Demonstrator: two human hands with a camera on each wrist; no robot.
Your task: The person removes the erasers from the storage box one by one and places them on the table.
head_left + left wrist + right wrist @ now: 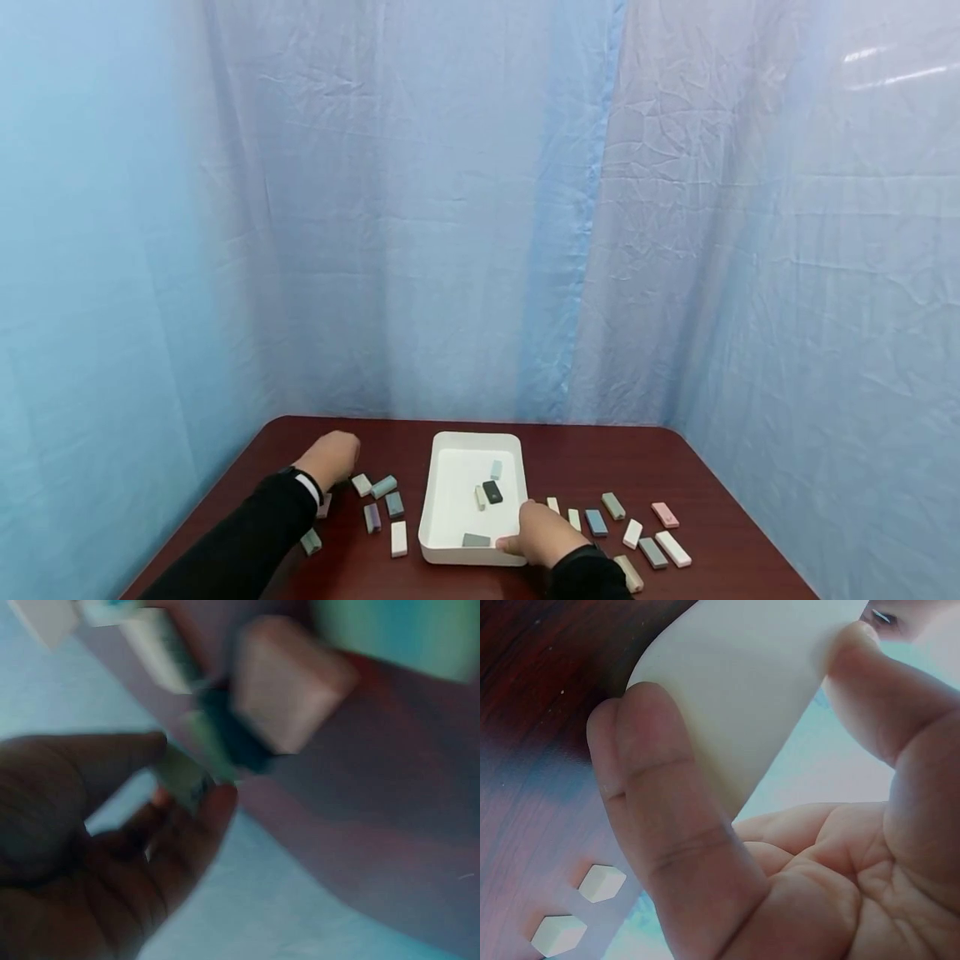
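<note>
A white tray [450, 517] sits mid-table with several small blocks in it, among them a dark one [492, 492]. My right hand [536, 533] grips the tray's near right corner; in the right wrist view its fingers [652, 787] and thumb pinch the tray's wall [742, 682]. My left hand [333, 457] is curled over the table's left side, beside a group of loose blocks [384, 487]. The blurred left wrist view shows a small pale block [180, 776] pinched between the thumb and fingertips [217, 799].
Several pastel blocks [632, 533] lie scattered right of the tray, a pink one [664, 514] farthest right. Two white blocks [600, 883] show near my right hand. Blue curtains close in the dark red table [390, 442] behind and at both sides.
</note>
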